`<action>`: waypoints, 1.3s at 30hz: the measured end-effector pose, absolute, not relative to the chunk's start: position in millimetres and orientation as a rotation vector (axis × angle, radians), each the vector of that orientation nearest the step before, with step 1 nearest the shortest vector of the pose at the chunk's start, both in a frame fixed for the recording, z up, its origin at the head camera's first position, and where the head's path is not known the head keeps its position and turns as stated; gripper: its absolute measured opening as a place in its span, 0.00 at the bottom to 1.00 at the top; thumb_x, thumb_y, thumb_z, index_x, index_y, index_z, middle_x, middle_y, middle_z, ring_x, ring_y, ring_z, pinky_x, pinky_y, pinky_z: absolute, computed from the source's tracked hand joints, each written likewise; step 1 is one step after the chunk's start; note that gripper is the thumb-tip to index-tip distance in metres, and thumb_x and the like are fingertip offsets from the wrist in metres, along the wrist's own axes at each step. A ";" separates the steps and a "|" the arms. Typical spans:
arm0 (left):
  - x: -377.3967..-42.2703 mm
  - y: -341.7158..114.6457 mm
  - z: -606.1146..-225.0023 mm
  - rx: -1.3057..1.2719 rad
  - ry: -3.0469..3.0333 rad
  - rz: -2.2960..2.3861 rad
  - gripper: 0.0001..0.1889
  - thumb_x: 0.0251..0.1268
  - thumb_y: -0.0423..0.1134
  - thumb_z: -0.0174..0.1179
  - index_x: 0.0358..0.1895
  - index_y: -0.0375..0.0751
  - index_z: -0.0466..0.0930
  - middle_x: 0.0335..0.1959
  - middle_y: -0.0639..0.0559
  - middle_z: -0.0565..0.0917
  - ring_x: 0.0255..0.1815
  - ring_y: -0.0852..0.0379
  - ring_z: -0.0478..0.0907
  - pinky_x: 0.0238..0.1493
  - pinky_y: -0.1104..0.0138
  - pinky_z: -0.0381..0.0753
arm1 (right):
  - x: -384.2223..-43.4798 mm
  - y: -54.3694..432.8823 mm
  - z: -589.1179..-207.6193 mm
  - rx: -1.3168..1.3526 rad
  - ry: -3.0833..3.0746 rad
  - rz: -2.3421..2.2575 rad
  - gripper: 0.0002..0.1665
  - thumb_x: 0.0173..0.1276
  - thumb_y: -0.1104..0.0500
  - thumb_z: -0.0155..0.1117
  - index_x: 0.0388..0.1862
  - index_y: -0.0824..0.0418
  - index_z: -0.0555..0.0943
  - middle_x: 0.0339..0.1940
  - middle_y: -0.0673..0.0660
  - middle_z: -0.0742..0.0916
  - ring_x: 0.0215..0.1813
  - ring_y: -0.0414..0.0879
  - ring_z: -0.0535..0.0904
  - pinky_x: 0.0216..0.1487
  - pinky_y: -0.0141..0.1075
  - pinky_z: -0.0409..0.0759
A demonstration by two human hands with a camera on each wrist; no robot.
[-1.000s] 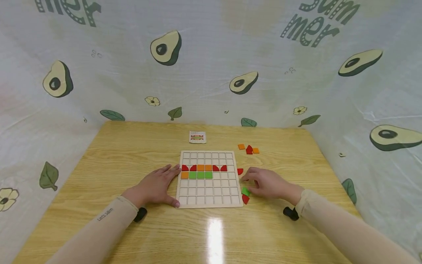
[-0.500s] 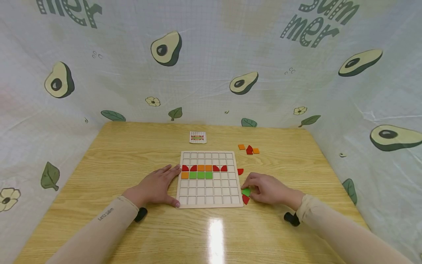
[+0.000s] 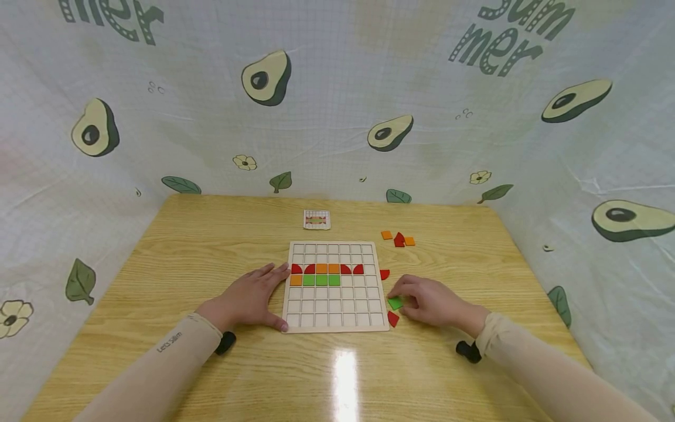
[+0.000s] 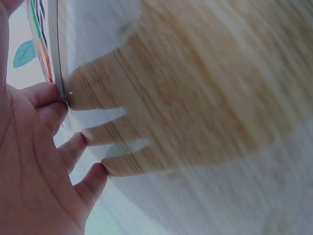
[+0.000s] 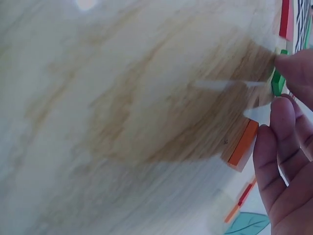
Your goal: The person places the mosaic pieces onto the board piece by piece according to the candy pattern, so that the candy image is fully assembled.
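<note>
A pale wooden grid board (image 3: 337, 316) lies on the table, with one row of red quarter-circle and orange square tiles, and below it one orange and several green tiles (image 3: 321, 280). My left hand (image 3: 246, 298) rests at the board's left edge, fingers spread, thumb near the lower corner. Right of the board, my right hand (image 3: 428, 300) pinches a loose green tile (image 3: 395, 303) between thumb and finger, at table height. In the right wrist view, the green tile (image 5: 279, 81) shows between thumb and fingertip, and an orange-looking piece (image 5: 243, 144) lies by the other fingers.
A small pattern card (image 3: 316, 220) lies behind the board. Two orange squares (image 3: 387, 235) and red pieces (image 3: 399, 240) sit at the back right. Red tiles lie near the board's right edge, one above (image 3: 385, 274) and one below (image 3: 393, 319) my right hand. A printed cloth (image 3: 337, 105) surrounds the table.
My right hand has come down a little onto the green tile, which has shifted slightly right and away from the lower red tile. The left hand keeps its place.
</note>
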State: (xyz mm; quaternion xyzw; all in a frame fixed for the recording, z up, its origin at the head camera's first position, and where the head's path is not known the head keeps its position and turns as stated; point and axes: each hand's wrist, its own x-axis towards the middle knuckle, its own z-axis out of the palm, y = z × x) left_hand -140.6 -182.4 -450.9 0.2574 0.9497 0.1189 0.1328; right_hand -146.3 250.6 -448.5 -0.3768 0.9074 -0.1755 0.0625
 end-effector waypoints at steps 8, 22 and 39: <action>-140.3 -182.3 -451.2 0.747 2.760 0.340 0.67 0.37 0.81 0.64 0.79 0.44 0.55 0.80 0.50 0.53 0.79 0.40 0.48 0.71 0.42 0.55 | -144.7 251.3 -448.4 -1.146 2.752 -0.507 0.16 0.66 0.60 0.69 0.52 0.50 0.86 0.47 0.44 0.81 0.30 0.34 0.69 0.32 0.31 0.72; -141.6 -183.7 -453.7 0.743 2.756 0.351 0.67 0.35 0.82 0.63 0.79 0.44 0.56 0.80 0.51 0.53 0.79 0.40 0.48 0.71 0.42 0.55 | -155.8 265.0 -443.2 -1.043 2.830 -0.617 0.17 0.65 0.60 0.71 0.52 0.51 0.86 0.46 0.44 0.82 0.30 0.35 0.71 0.31 0.31 0.74; -140.7 -183.3 -451.8 0.755 2.754 0.359 0.67 0.36 0.81 0.64 0.79 0.43 0.56 0.80 0.50 0.53 0.79 0.40 0.48 0.71 0.41 0.56 | -191.3 222.4 -431.3 -1.062 2.824 -0.640 0.16 0.63 0.60 0.70 0.51 0.53 0.87 0.43 0.46 0.83 0.28 0.37 0.71 0.29 0.33 0.74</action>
